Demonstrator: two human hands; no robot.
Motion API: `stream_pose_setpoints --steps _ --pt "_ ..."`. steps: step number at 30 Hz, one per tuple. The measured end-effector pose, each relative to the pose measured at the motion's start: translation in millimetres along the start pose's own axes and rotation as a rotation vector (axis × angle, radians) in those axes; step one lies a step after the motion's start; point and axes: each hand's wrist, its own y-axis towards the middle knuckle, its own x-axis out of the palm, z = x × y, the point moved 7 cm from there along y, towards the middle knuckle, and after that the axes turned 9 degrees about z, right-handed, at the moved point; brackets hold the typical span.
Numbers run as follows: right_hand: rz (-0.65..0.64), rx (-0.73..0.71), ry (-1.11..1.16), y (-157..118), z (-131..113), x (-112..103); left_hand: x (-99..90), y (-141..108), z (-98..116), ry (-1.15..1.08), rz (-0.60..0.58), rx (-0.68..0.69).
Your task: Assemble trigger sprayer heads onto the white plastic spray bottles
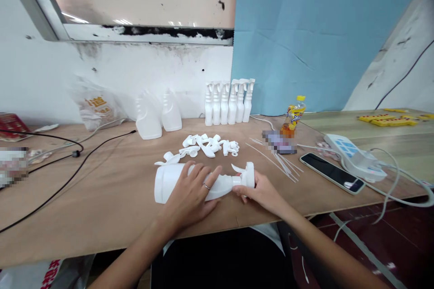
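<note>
A white spray bottle lies on its side near the table's front edge, its base to the left. Wrapped over its body is my left hand, a ring on one finger. At the neck, my right hand grips the white trigger head, which sits on the bottle's neck. Just behind the bottle lies a heap of loose white sprayer parts. Several thin white tubes are spread to the right of the parts.
Two bottles without heads and a row of several spray bottles with heads stand along the wall. On the right are a drink bottle, a phone and a power strip. Black cables cross the left side.
</note>
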Motion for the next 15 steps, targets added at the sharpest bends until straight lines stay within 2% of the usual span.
stream_pose_setpoints --steps 6,11,15 --pt "0.026 -0.037 -0.077 2.3 5.3 0.5 10.9 13.2 14.1 0.017 -0.03 -0.04" --pt "-0.055 -0.027 -0.075 -0.4 4.9 8.1 17.4 8.4 15.5 0.033 -0.034 -0.009" --pt "-0.018 -0.052 -0.079 -0.5 4.3 6.7 14.9 5.5 15.6 0.026 0.01 0.021"
